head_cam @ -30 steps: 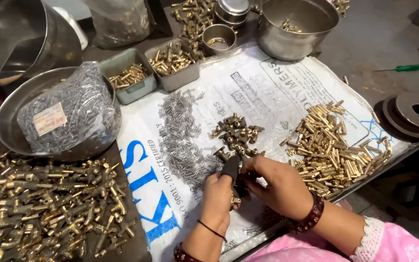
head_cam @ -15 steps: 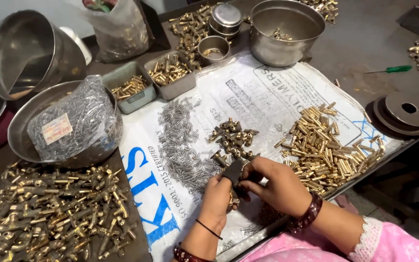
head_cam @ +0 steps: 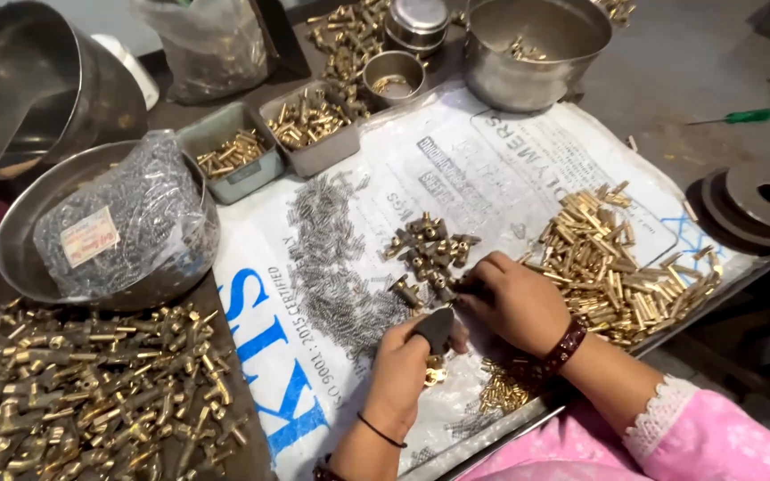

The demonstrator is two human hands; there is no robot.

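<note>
Left hand [head_cam: 403, 365] grip clamped on a small dark tool [head_cam: 436, 328] above the printed sack [head_cam: 528, 169] on the tabletop, right hand [head_cam: 514, 303] fingertips closed on a brass fitting [head_cam: 456, 287] beside the small brass cluster [head_cam: 430, 249], spring pile [head_cam: 331, 267] to the left, brass pin heap [head_cam: 617, 267] to the right.

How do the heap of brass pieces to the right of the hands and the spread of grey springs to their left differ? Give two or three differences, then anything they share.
The brass pieces are golden yellow; the grey springs are dull silver. The brass pieces are thicker, solid-looking rods; the grey springs are thin coils. The brass pieces lie heaped by the right hand; the grey springs spread in a flatter band beside the left hand. Both lie loose on the white printed sack.
</note>
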